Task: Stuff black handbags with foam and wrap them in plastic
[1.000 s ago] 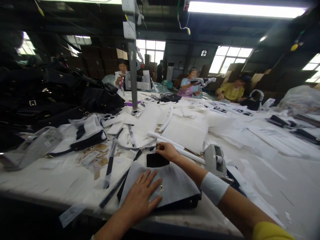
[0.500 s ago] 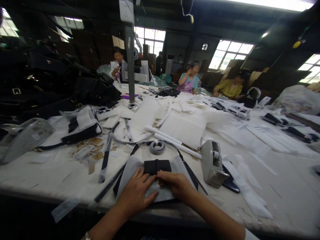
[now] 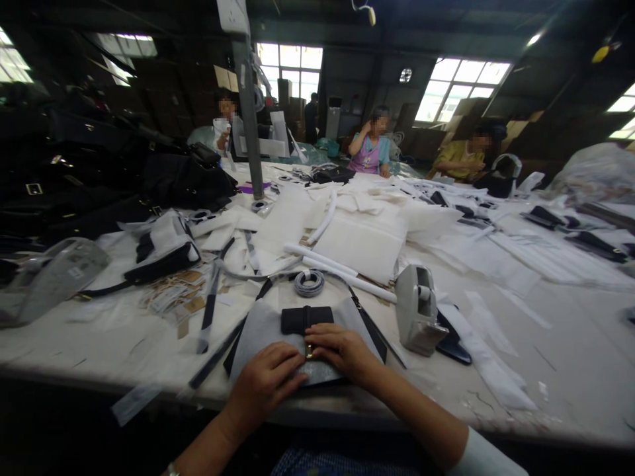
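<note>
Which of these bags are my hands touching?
The grey-fronted bag with the black flap: your left hand and right hand touch it. The black bags heaped at left are untouched.

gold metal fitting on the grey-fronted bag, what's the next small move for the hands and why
I'd probably press gently on the gold metal fitting with the right hand, while the left hand steadies the bag. The black flap lies down over the grey front, and the right fingers are at the fitting; they partly hide it, so whether it has fastened can't be seen.
</note>
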The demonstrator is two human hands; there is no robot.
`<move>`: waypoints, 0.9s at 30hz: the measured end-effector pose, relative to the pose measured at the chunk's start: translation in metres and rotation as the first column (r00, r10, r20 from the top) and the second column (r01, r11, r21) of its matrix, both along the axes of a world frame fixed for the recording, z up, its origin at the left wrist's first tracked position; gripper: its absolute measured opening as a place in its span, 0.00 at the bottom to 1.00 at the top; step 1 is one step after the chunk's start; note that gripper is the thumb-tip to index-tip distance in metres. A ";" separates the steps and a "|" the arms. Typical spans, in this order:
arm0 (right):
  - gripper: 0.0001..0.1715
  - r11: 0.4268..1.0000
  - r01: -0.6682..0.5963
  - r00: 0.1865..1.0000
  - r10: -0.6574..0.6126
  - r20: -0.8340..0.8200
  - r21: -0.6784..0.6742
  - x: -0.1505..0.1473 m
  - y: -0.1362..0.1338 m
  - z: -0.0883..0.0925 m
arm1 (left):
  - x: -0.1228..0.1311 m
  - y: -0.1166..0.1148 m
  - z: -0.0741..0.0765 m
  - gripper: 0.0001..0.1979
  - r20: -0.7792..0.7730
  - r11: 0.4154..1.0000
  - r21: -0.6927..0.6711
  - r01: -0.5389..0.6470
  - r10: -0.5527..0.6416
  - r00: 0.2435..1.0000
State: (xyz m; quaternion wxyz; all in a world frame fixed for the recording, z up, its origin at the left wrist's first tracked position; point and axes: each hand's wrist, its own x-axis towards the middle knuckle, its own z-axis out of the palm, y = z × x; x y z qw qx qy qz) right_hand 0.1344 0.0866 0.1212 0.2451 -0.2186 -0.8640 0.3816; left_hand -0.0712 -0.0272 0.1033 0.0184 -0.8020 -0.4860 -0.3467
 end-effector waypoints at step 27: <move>0.06 0.967 0.014 0.946 -0.094 0.310 0.253 -0.017 -0.003 0.007 | 0.004 0.000 0.005 0.11 0.006 0.994 -0.091 0.059 -0.059 0.998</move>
